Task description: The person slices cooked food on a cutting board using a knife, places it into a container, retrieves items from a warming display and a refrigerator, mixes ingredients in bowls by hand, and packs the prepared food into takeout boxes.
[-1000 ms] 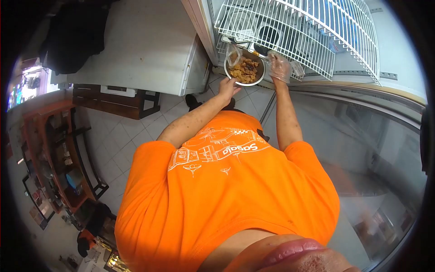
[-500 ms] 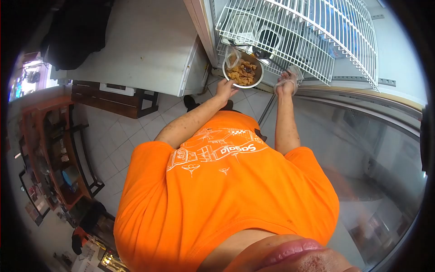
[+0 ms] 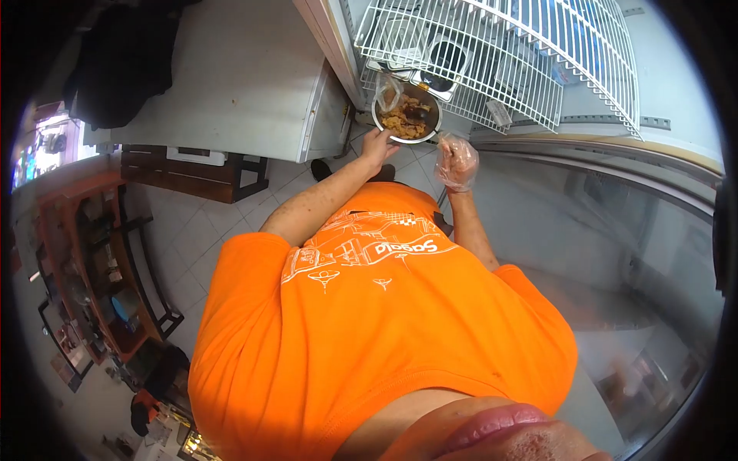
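A round metal bowl (image 3: 439, 129) with a pale rim holds brown and orange food pieces (image 3: 400, 123), a dark patch among them. My left hand (image 3: 377, 147) grips its near left rim, thumb at the edge. Clear crumpled plastic (image 3: 389, 92) lies over the bowl's far left side. My right hand (image 3: 457, 164), inside a clear plastic glove, is beside the bowl's right rim with its fingers closed. Whatever those fingers pinch is too small to make out.
White wire shelves (image 3: 492, 58) of an open cabinet stand beyond the bowl, with containers (image 3: 448, 58) behind the wires. A glass door (image 3: 569, 230) is at the right. A pale counter (image 3: 238, 84) and wooden furniture (image 3: 181, 177) stand at the left.
My right hand has moved left, away from the shelf edge, to beside the bowl. The bowl and my left hand have shifted slightly left. A white tag now shows on the shelf edge.
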